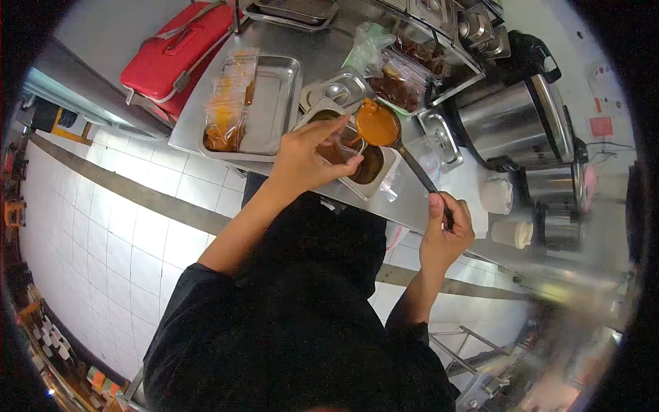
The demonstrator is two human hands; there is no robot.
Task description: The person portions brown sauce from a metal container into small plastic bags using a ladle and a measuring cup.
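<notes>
My right hand (447,230) is closed around the dark handle of a ladle (417,168). Orange-brown sauce (379,125) fills the ladle's bowl, which is held above a rectangular sauce container (386,180). Between the thumb and fingers of my left hand (309,154) is a small clear plastic bag (341,147), close beside the ladle's bowl. My left hand and the bag partly cover the container beneath. To the left, a metal tray (278,103) bears several filled clear bags (230,113) of orange and brown sauce.
A red cooler box (180,58) stands behind the tray at left. Metal lids (347,88) and a box of bagged dark sauce (398,86) sit beyond the container. Large steel pots (511,123) and pale cups (511,233) line the right. White floor tiles (147,199) lie below.
</notes>
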